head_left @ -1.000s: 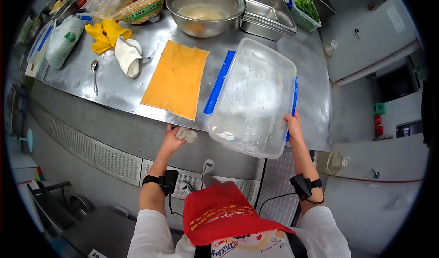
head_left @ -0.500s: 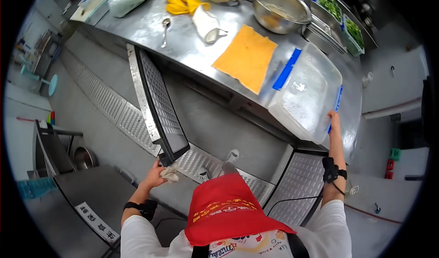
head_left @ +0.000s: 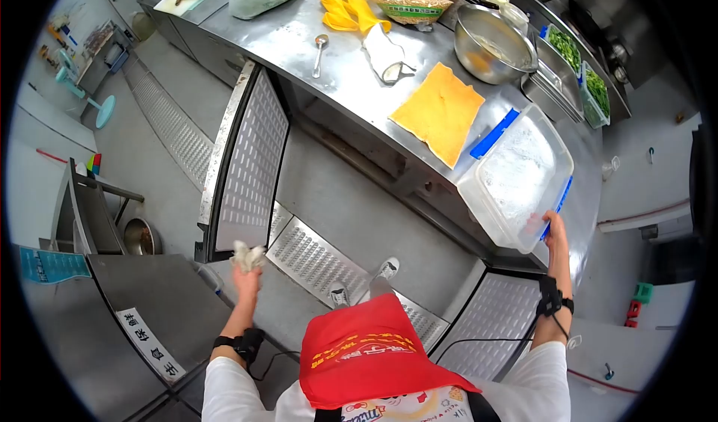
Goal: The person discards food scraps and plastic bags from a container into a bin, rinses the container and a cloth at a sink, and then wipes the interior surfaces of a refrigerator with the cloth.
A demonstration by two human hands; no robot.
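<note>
My left hand [head_left: 244, 278] is closed around a crumpled whitish cloth [head_left: 247, 255], which sticks out past the fingers. It is just off the lower corner of the left cabinet door [head_left: 247, 169], which stands wide open. With my right hand [head_left: 554, 228] I grip the side of a clear plastic box [head_left: 516, 190] at its blue latch. The box sits at the edge of the steel counter [head_left: 340, 93], its near end jutting past the edge. An orange cloth [head_left: 440, 112] lies flat beside the box.
Along the counter are a spoon [head_left: 319, 54], yellow gloves [head_left: 344, 9], a white cloth [head_left: 384, 56], a steel bowl [head_left: 490, 48] and containers of chopped greens [head_left: 561, 48]. The right cabinet door [head_left: 493, 313] also stands open near my legs. A steel bowl [head_left: 142, 236] is low at the left.
The left cabinet door has swung wider, toward the left. My left hand has come away from its corner, still holding the cloth. My right hand stays on the box; the view has shifted.
</note>
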